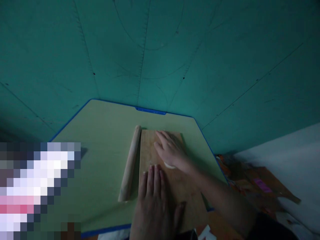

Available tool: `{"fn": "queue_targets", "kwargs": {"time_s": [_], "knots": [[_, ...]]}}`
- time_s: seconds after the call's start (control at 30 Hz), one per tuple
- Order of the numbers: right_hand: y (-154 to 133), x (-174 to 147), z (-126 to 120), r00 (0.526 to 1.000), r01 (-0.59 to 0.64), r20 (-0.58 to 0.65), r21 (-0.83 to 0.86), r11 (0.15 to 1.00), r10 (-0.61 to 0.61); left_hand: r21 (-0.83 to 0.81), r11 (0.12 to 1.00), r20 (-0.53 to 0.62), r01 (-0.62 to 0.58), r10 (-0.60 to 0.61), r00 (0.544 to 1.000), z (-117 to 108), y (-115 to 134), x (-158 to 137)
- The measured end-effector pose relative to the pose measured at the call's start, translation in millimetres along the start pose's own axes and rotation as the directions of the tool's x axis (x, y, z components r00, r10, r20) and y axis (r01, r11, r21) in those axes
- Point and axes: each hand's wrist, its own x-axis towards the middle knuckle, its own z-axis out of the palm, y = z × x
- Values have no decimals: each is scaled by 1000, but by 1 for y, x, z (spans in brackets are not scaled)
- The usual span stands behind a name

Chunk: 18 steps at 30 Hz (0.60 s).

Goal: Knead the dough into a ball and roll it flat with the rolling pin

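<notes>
My left hand point(153, 200) lies flat, palm down, on the near part of a wooden board point(147, 143). Its fingers point away from me and the thumb is out to the right. Farther up the board, my right hand point(170, 150) rests palm down with its fingers stretched out. A small white piece point(170, 165), perhaps dough, shows under the heel of that hand; the rest of it is hidden. Left of the board lies a wooden rolling pin point(130, 163), untouched by either hand.
The board lies on a pale green table point(105, 133) with a blue edge, set against a green wall point(160, 66). Flattened cardboard point(270, 181) and papers are at the right, below the table. A pixelated block covers the lower left.
</notes>
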Motion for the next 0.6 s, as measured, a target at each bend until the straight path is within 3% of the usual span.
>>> {"fn": "queue_targets", "kwargs": {"time_s": [0.13,0.27,0.4,0.47,0.53,0.6], "knots": [[22,46,11,983,-171,-39,183,968,181,-28,1000,7,0,0,1000,-1,-1,-2],[33,59,3,979,-141,-107,254,957,173,-15,1000,9,-25,25,1000,-6,-8,4],[33,30,-13,993,-29,-95,333,942,64,-118,989,8,-94,95,995,-14,0,-3],[30,4,-17,996,85,-49,345,935,-72,-181,966,-56,-185,177,983,-11,15,-17],[27,-21,-17,971,230,-15,298,926,-237,-176,953,-128,-248,228,965,-3,31,-34],[22,-39,-13,949,311,-37,252,917,-312,-134,961,-124,-241,225,966,7,42,-50]]}}
